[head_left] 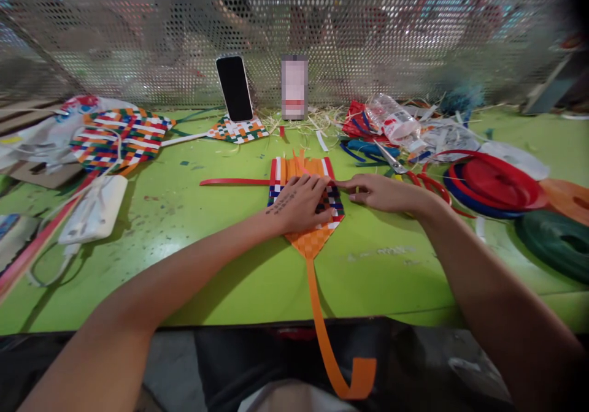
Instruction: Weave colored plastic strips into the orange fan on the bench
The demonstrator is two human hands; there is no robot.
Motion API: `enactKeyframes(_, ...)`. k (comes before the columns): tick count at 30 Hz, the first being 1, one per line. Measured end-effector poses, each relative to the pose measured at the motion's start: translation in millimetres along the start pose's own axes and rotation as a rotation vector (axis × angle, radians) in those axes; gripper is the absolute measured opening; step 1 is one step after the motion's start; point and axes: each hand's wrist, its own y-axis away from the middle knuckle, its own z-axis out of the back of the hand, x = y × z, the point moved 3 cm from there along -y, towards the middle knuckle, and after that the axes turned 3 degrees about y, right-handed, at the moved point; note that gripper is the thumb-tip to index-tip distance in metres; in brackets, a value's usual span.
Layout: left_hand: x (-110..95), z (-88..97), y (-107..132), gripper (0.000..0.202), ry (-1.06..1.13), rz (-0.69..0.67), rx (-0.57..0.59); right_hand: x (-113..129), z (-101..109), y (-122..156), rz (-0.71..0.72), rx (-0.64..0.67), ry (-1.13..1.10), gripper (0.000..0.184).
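Observation:
A half-woven fan of orange, red, white and blue plastic strips (304, 173) lies on the green table (193, 265). My left hand (299, 205) lies flat on its woven part, fingers stretched out. My right hand (380, 192) rests at the weave's right edge, fingers together, pinching a red strip that runs across the weave and sticks out to the left as a red strip end (232, 182). A long orange strip (329, 344) trails from the fan's tip over the table's front edge.
Finished woven fans (117, 137) lie at the back left, with a white power strip (94, 209) near them. A phone (234, 88) leans on the perforated screen. Red, blue and green strip coils (494, 182), scissors (391, 159) and a plastic bottle (393, 121) crowd the right.

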Motion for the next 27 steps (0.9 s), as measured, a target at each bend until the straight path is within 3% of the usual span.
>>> enactKeyframes(9,1,-2.2,0,0.061,-0.020,-0.017,-0.004,-2,15,8,-0.120,-0.012,-0.091,0.047)
enactKeyframes(19,0,-1.1,-1,0.062,-0.030,-0.022,-0.005,-8,8,5,-0.032,0.007,0.154,0.053)
enactKeyframes(23,0,-1.3,-1,0.062,-0.042,-0.016,-0.012,0,5,9,-0.033,0.044,0.224,0.054)
enactKeyframes(27,0,-1.9,-1,0.061,-0.044,-0.011,-0.011,9,2,10,-0.062,-0.010,0.258,0.051)
